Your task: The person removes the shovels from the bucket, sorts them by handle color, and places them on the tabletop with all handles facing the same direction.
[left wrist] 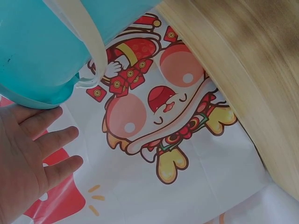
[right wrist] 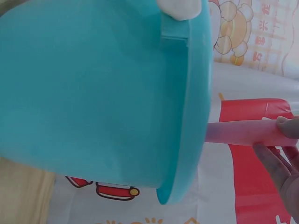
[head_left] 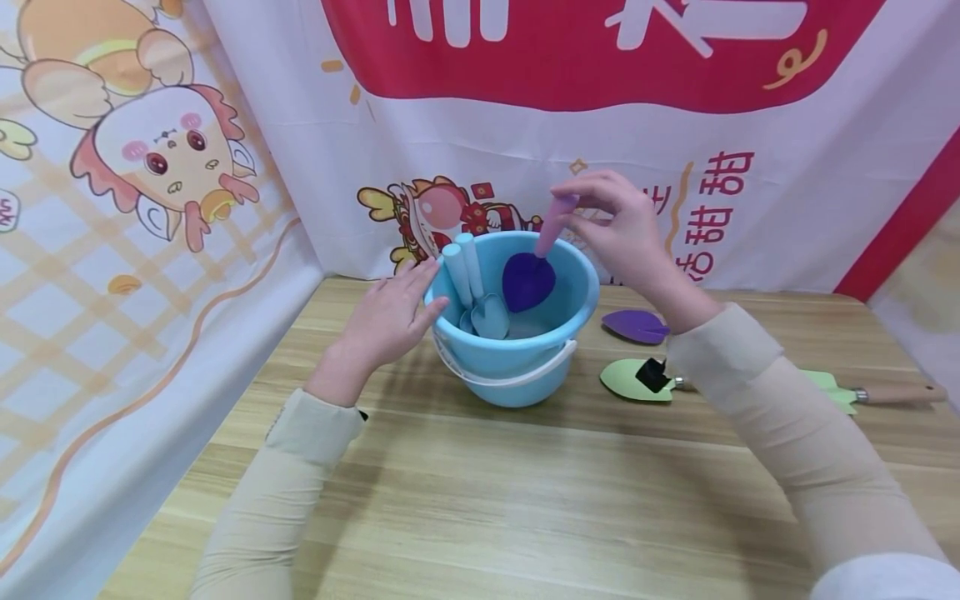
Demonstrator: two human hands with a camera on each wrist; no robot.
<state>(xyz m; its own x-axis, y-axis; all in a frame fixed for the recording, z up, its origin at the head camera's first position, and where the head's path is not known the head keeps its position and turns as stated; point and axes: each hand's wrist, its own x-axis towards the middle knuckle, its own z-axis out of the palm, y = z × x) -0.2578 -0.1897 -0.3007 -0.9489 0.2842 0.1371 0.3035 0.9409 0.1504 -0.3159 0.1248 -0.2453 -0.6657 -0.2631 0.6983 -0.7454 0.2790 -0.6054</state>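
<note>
A light blue bucket [head_left: 517, 375] with a white handle [head_left: 510, 377] stands upright on the wooden table. My right hand [head_left: 618, 225] pinches the pink grip of a toy shovel [head_left: 528, 282], whose purple blade hangs down inside the bucket. In the right wrist view the pink grip [right wrist: 252, 132] rises past the rim between thumb and fingers. My left hand [head_left: 390, 317] rests against the bucket's left rim with straight fingers; the left wrist view shows its fingers [left wrist: 58, 142] spread beside the rim. Two blue toy shovels [head_left: 491, 315] lean inside the bucket at the left.
Right of the bucket lie a purple blade [head_left: 636, 326] and a green trowel [head_left: 637, 380], both partly behind my right sleeve. Farther right is a green tool with a wooden handle [head_left: 900, 393]. Printed cloth [head_left: 285, 167] hangs at the table's back and left edges.
</note>
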